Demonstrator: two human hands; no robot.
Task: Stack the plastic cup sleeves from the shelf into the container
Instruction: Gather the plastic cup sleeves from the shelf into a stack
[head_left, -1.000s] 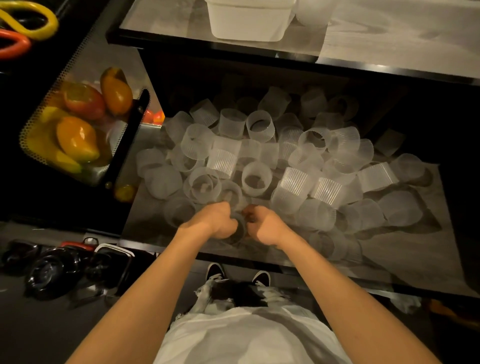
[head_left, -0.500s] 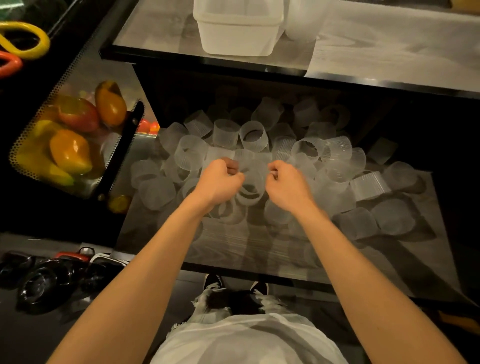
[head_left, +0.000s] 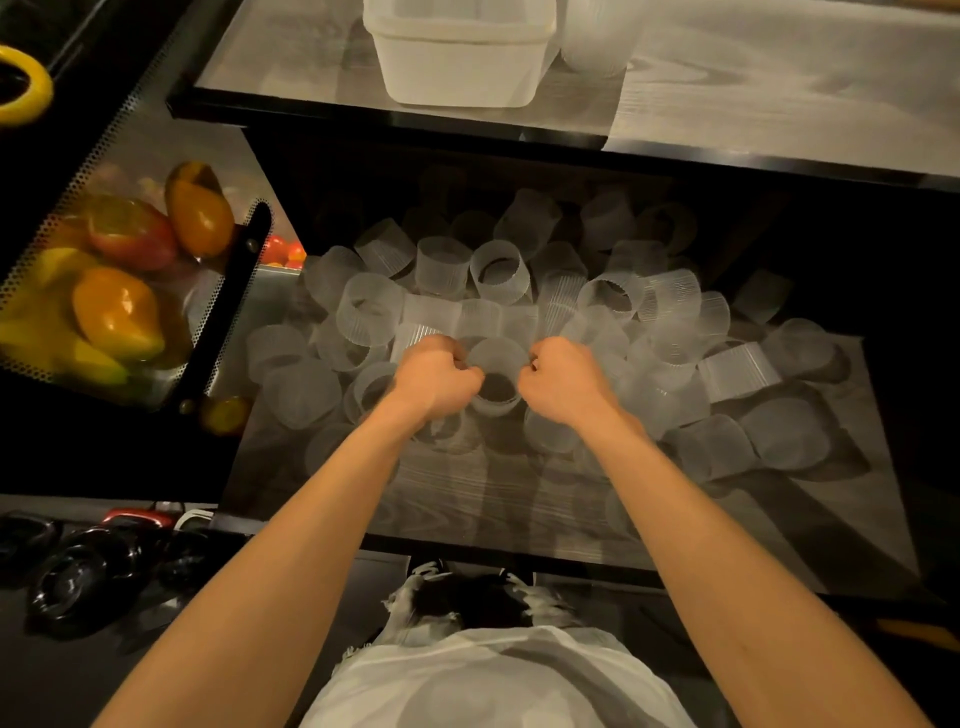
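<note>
Translucent sleeve (head_left: 496, 364) is being pinched at its rim by the curled fingers of the left hand (head_left: 434, 376) and right hand (head_left: 566, 382), over the pile (head_left: 623, 312) on the shelf (head_left: 519, 509); the container (head_left: 457, 62) is sitting above.

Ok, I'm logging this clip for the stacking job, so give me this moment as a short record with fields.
left hand: grips one side of a sleeve
right hand: grips the other side of it
sleeve: clear, ribbed, opening towards the camera
pile: many loose sleeves on the lower shelf
container: white, on the upper shelf, contents not visible
nearby: fruit in a mesh basket
</note>
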